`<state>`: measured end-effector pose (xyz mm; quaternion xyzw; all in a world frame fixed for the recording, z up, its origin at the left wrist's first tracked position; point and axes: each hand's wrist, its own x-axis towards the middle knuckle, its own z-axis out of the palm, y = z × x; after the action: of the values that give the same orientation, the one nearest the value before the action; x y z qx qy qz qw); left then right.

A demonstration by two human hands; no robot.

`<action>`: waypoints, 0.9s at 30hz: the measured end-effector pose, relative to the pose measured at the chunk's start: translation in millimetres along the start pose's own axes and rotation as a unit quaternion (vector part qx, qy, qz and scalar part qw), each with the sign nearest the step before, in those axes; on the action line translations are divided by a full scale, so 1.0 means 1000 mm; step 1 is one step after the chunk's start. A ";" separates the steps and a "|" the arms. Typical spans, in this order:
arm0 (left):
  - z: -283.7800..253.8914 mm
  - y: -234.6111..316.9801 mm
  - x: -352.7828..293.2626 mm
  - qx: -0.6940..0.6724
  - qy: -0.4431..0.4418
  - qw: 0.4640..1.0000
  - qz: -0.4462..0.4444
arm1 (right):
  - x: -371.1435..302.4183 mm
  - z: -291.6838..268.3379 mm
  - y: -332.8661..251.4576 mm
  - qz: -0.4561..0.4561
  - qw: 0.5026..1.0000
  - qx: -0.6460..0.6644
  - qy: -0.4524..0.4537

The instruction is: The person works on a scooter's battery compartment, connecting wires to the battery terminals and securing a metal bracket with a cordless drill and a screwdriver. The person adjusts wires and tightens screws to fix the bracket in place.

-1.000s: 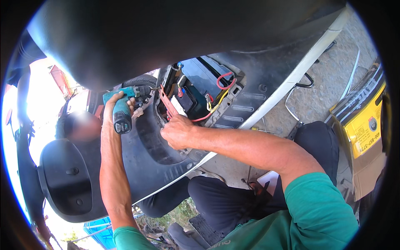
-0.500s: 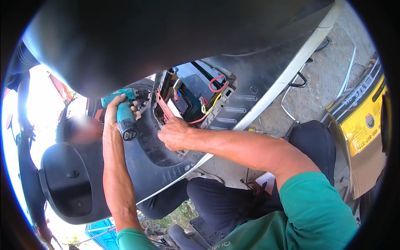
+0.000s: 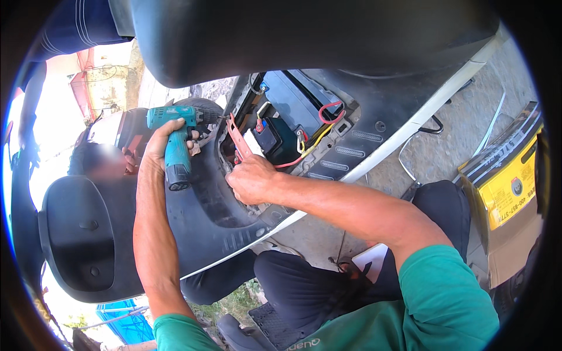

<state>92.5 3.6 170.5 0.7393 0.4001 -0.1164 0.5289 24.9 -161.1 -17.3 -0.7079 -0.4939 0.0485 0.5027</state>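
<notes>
My left hand [image 3: 157, 143] is closed round the grip of a teal cordless drill [image 3: 177, 153]. The drill's black chuck [image 3: 207, 116] points right, its tip close to the upper end of a flat reddish strip [image 3: 237, 136]. My right hand [image 3: 252, 180] pinches that strip at its lower end; whether the tip touches it I cannot tell. Both hands work at an opening in a dark scooter's footboard [image 3: 216, 199]. Inside the opening sit a long dark-blue battery [image 3: 285, 96] and a black battery block [image 3: 282, 140], joined by a red wire [image 3: 329, 111] and a yellow wire [image 3: 328, 136].
The dark scooter seat [image 3: 316, 41] overhangs the top of the view. A yellow and brown cardboard box [image 3: 503, 193] stands on the ground at the right. Beyond the scooter at the left, another person [image 3: 99, 161] is low down. A blue crate-like object [image 3: 126, 322] lies lower left.
The view has shifted, so the opening and batteries appear farther right and higher. The drill is held more level. Both hands keep their grips.
</notes>
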 end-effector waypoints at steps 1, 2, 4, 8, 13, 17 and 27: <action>-0.001 0.001 0.000 0.001 0.005 1.000 -0.001 | 0.000 0.000 0.000 0.002 1.000 0.002 -0.002; -0.001 0.002 -0.002 0.003 0.010 1.000 -0.002 | 0.000 0.000 0.000 0.004 1.000 0.003 -0.004; -0.003 0.001 -0.003 -0.005 0.007 1.000 -0.005 | 0.001 0.004 0.001 0.004 1.000 0.001 -0.002; -0.013 0.000 0.006 -0.054 0.000 0.998 -0.019 | 0.001 0.003 -0.003 0.009 1.000 -0.011 -0.005; -0.020 -0.003 0.017 -0.134 -0.026 0.989 -0.051 | 0.000 0.005 -0.002 0.013 1.000 -0.010 0.002; -0.015 -0.018 0.001 -0.074 -0.007 0.997 0.018 | -0.001 0.004 -0.009 0.006 0.999 -0.033 -0.035; -0.024 -0.009 0.003 -0.023 -0.056 0.998 -0.014 | 0.000 0.002 -0.002 0.016 0.999 -0.026 -0.029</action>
<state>81.8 27.3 173.1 0.7137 0.3830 -0.1554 0.5656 22.3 -160.0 -17.1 -0.7266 -0.4980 0.0638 0.4691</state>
